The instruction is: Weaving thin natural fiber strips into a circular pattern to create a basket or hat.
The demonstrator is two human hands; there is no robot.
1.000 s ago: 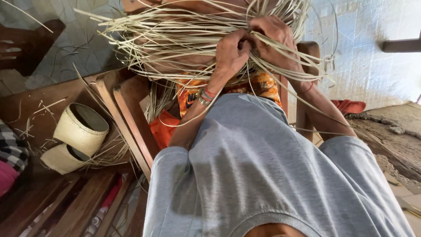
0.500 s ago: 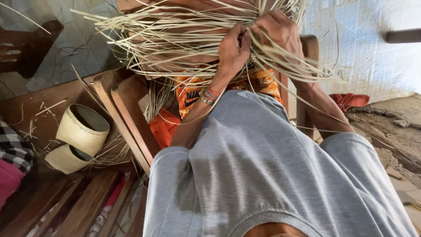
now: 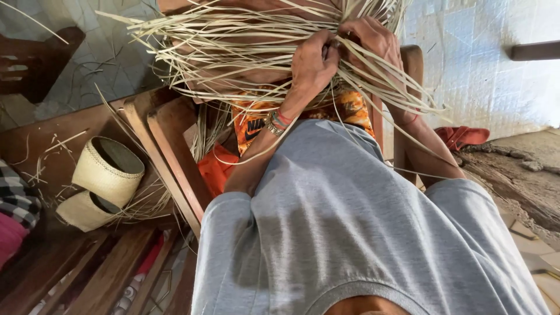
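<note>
Pale straw strips (image 3: 233, 46) fan out over the person's lap, and both hands work among them near the top of the view. The left hand (image 3: 312, 61) is curled tight, pinching strips, touching the right hand (image 3: 370, 41), whose fingers close on neighbouring strands. Two woven cylinders (image 3: 99, 181) lie on the wooden bench (image 3: 52, 140), well apart.

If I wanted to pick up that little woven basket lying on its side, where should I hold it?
Probably by the rim of the woven basket. It lies tipped on the wooden bench with its open mouth facing up and right, so come from that side, fingers inside, thumb outside. Its round wall looks too wide to wrap.
</note>
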